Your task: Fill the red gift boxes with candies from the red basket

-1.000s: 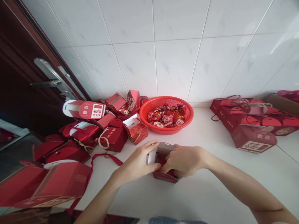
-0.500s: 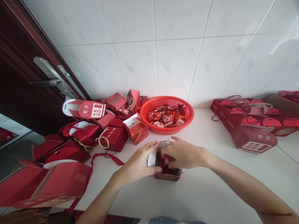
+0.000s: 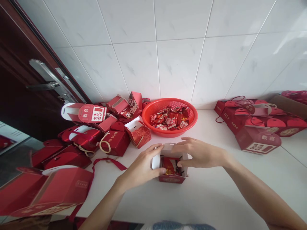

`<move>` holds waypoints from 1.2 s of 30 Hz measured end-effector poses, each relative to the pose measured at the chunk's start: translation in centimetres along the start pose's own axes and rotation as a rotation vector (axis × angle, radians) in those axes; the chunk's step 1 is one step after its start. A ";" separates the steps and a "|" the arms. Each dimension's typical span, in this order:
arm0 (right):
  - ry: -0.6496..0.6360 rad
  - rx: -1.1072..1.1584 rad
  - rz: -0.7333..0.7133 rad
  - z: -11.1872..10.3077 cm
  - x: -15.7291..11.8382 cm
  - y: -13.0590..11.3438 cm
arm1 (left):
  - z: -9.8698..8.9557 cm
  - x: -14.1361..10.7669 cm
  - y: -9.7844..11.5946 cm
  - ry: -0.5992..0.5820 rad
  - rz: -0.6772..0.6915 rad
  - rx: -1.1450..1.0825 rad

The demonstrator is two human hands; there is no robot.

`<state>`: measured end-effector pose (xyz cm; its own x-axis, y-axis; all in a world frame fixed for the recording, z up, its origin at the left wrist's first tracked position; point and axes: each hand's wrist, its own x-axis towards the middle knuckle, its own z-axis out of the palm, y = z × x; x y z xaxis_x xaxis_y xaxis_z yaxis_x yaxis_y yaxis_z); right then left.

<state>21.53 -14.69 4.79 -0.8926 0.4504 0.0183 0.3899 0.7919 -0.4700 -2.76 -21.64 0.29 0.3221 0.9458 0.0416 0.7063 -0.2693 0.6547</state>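
An opened red gift box [image 3: 172,179] stands on the white tabletop in front of me, its white-lined flaps up. Red-wrapped sweets [image 3: 170,164] lie inside it. My left hand [image 3: 144,166] holds the box's left side, thumb over the front corner and fingers behind the left flap. At the right side, my right hand [image 3: 200,155] is over the box's edge with its fingers apart and nothing visible in them. Just behind the box is a red plastic basket [image 3: 170,132] with many wrapped sweets [image 3: 171,119] in it.
Many red gift boxes [image 3: 117,142] crowd the left side, with a red ribbon [image 3: 115,162] beside them. More boxes [image 3: 259,140] stand grouped at the right, near a cardboard carton [image 3: 287,105]. Behind are a tiled wall [image 3: 179,70] and, at left, a dark door [image 3: 19,80].
My right hand has come up out of the box and moved right, its fingers now spread. The sweets inside show more. My left hand stays on the box. The view has shifted slightly.
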 end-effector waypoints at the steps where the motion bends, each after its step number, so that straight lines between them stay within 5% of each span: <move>1: 0.016 0.017 0.012 0.0 -0.4 0.1 | 0.0 0.1 0.0 0.003 0.002 0.002; 6: 0.201 0.040 0.054 1.2 -2.3 0.4 | 0.3 0.5 -0.1 0.076 0.080 -0.031; 13: 0.502 0.164 0.121 5.4 -2.8 0.9 | 1.8 0.9 0.1 0.326 0.116 -0.106; 21: 0.677 0.228 0.187 8.3 -2.2 0.8 | 1.7 0.9 0.7 0.054 0.231 -0.125; 29: 0.793 0.239 0.202 8.9 -2.3 1.5 | 3.0 1.1 -0.5 0.277 0.185 -0.125; 36: 0.783 0.466 0.402 8.8 -2.6 2.0 | 3.1 1.5 -0.6 0.216 0.093 -0.204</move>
<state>22.60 -17.90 -3.99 -0.2474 0.9276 0.2799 0.3531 0.3553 -0.8655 -0.75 -20.57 -2.41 0.2229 0.9412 0.2539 0.5318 -0.3357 0.7775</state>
